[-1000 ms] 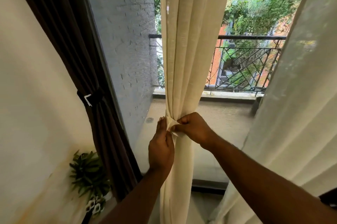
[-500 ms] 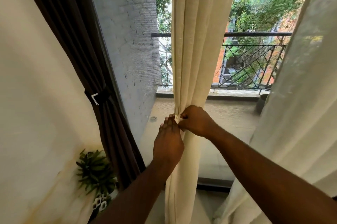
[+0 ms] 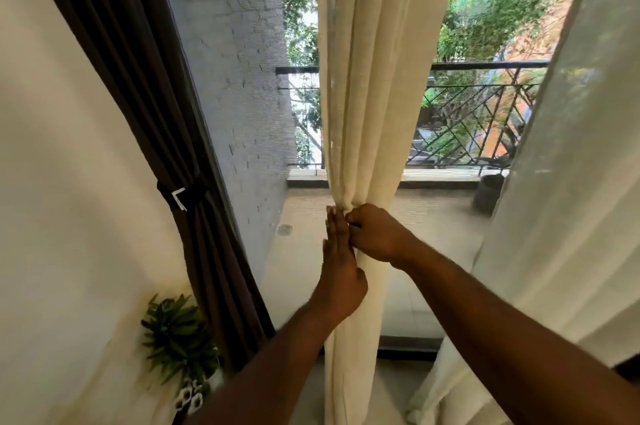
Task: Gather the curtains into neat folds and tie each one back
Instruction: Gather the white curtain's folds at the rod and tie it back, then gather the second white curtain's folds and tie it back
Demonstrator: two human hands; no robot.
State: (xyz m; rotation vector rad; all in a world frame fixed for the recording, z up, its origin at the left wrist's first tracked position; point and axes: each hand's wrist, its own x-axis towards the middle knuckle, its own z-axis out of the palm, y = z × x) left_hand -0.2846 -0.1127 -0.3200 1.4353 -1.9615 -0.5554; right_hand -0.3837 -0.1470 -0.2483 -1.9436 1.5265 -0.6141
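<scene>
Out beyond both hands, past the glass, runs a balcony railing (image 3: pixel 478 119) with greenery behind it; to the right of the right hand a sheer curtain (image 3: pixel 568 182) hangs loose and spread, not yet gathered; well to the left of the left hand a dark brown curtain (image 3: pixel 162 119) is already drawn in at its waist by a tieback (image 3: pixel 187 194), and below it sits a small potted plant (image 3: pixel 180 338); directly under the hands, running up and down between them, is the cream curtain (image 3: pixel 367 78), bunched into long vertical folds and pinched narrow at the level of the hands; the left hand (image 3: pixel 341 268) lies flat and open, fingers straight, pressed along the left side of the bundle and gripping nothing; the right hand (image 3: pixel 377 234) is curled closed against the front of the bundle, pinching at the waist, though whether it has a tie strip or only a fold of the cloth itself is hidden under the knuckles; the cream cloth looks light, soft and limp, likely to slump and spread the moment pressure eases, so it is best held at that pinched waist, with one hand bracing the folds while the other cinches around them.
</scene>
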